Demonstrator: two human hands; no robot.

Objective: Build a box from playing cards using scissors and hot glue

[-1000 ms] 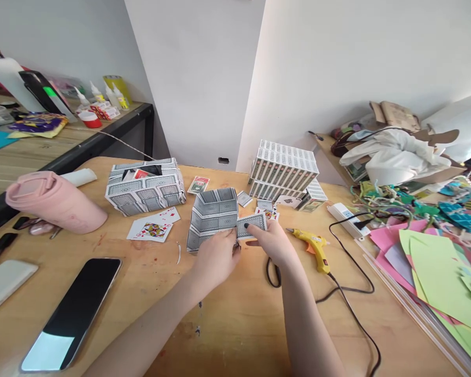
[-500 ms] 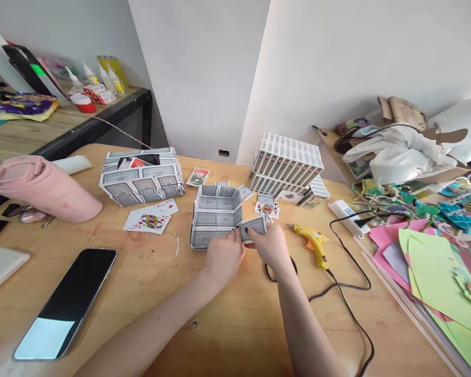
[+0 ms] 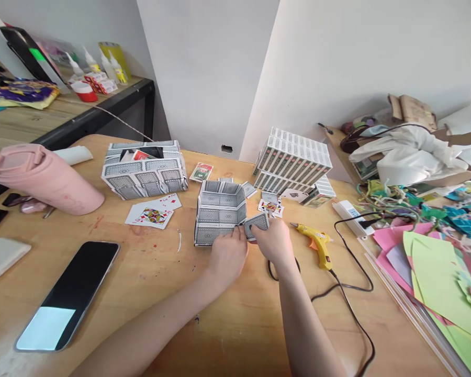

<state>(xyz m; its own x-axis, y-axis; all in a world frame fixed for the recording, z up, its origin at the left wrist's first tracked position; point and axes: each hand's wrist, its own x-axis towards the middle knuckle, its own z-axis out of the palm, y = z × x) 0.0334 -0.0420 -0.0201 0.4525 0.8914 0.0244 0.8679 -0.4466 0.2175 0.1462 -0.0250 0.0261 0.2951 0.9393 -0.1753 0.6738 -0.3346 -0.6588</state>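
Your right hand (image 3: 275,241) pinches a patterned card (image 3: 258,225) between thumb and fingers, by the right wall of the card-covered tray (image 3: 220,214) on the table (image 3: 235,324) before you; your left hand (image 3: 231,254) bunches its fingers at the tray's near right corner — how tightly they grip cannot be told. If that hand slackens, the tray could skew; if your pinch twists, the card could bend or slip. Compared with 1 second ago, the tray sits squarer to you
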